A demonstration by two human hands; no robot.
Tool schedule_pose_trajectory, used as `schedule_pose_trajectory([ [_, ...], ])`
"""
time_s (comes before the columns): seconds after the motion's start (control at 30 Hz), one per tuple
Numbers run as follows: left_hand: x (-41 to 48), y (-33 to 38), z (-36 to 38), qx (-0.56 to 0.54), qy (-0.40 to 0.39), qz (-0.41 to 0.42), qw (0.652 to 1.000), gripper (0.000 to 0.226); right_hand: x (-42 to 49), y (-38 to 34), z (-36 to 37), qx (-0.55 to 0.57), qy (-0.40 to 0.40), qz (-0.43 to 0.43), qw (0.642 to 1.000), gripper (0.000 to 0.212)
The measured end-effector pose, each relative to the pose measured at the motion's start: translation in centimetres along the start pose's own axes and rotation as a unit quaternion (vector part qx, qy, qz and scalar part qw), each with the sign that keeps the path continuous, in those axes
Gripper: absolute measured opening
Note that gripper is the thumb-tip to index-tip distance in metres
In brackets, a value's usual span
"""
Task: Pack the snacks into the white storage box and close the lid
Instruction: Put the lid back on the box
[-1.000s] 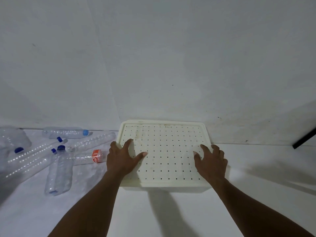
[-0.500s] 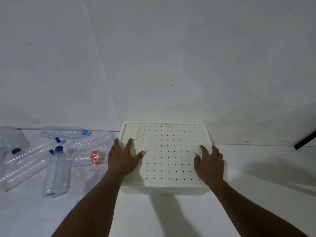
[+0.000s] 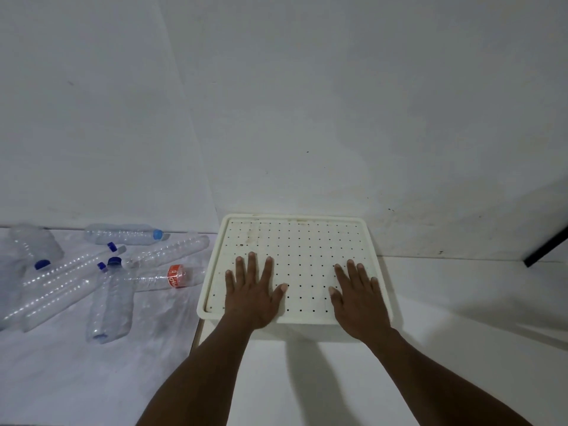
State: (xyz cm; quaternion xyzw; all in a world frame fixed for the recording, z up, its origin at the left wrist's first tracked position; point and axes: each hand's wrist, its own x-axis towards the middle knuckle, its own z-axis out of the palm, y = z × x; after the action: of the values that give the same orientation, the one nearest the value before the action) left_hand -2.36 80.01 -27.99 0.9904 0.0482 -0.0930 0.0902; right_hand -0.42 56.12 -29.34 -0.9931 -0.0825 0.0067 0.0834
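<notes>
Left hand and right hand apart, palms flat, fingers spread, pressing perforated lid of white storage box.

White perforated lid seated flat on storage box.

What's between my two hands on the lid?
Only bare perforated lid in the head view; left hand and right hand lie flat on it.
</notes>
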Motion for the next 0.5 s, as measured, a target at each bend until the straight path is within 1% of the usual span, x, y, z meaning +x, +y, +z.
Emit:
schedule_pose_trajectory([
  [0.1, -2.0, 1.9, 0.2, 0.004, -0.018, 0.016, 1.000, 0.077, -2.0, -0.3, -0.8, 0.020, -0.035, -0.026, 0.999, 0.071],
  [0.13, -2.6, 2.6, 0.1, 0.002, -0.029, 0.019, 0.999, 0.076, -2.6, -0.2, -1.1, 0.028, -0.046, -0.032, 0.998, 0.067],
  [0.23, -4.0, 4.8, -0.9, -0.023, -0.073, 0.018, 0.997, 0.073, -3.7, 0.5, -3.1, 0.049, -0.110, -0.058, 0.991, 0.055],
  [0.33, -4.6, 7.0, -3.2, -0.046, -0.100, 0.049, 0.993, 0.053, -3.9, 1.6, -7.1, 0.054, -0.203, -0.072, 0.975, 0.047],
  [0.4, -5.0, 9.2, -5.4, -0.064, -0.118, 0.059, 0.989, 0.045, -4.0, 2.5, -10.3, 0.046, -0.239, -0.080, 0.967, 0.046],
  [0.43, -5.2, 10.4, -6.5, -0.064, -0.111, 0.065, 0.990, 0.049, -4.0, 3.1, -11.8, 0.047, -0.238, -0.076, 0.967, 0.048],
  [0.5, -5.8, 13.2, -9.2, -0.054, -0.081, 0.072, 0.993, 0.061, -3.9, 4.7, -15.2, 0.042, -0.207, -0.076, 0.974, 0.056],
])
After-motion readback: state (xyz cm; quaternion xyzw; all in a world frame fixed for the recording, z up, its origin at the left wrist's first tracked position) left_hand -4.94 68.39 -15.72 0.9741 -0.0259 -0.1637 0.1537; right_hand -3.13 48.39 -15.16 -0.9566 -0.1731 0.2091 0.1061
